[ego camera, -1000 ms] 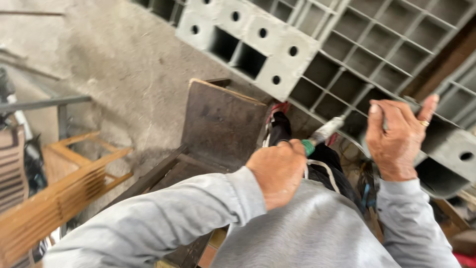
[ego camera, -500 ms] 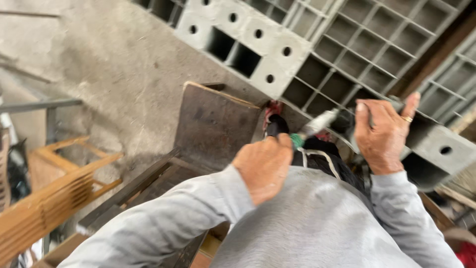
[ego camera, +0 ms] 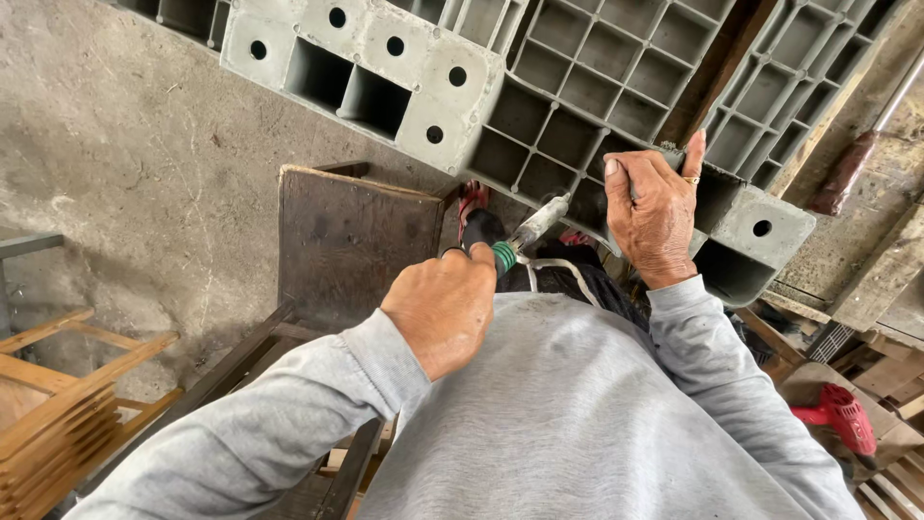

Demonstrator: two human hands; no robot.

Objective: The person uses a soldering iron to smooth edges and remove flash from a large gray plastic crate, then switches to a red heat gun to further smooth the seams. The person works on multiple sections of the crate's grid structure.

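My left hand (ego camera: 441, 310) is closed around the dark handle of a hand tool (ego camera: 527, 234) with a green collar and a pale metal tip. The tip points up at the underside of a grey plastic pallet (ego camera: 404, 72) with a grid of square cells. My right hand (ego camera: 655, 207), wearing a ring, grips the pallet's lower rib just right of the tool tip. Grey sleeves cover both arms.
A dark metal plate on a frame (ego camera: 354, 241) stands below the pallet, on a concrete floor (ego camera: 125, 144). Stacked wooden frames (ego camera: 58, 395) lie at lower left. A red power tool (ego camera: 839, 416) lies among wood pieces at lower right.
The view has shifted, so the pallet and the metal plate sit lower and more central. My right hand has moved left along the rib, towards the tool tip.
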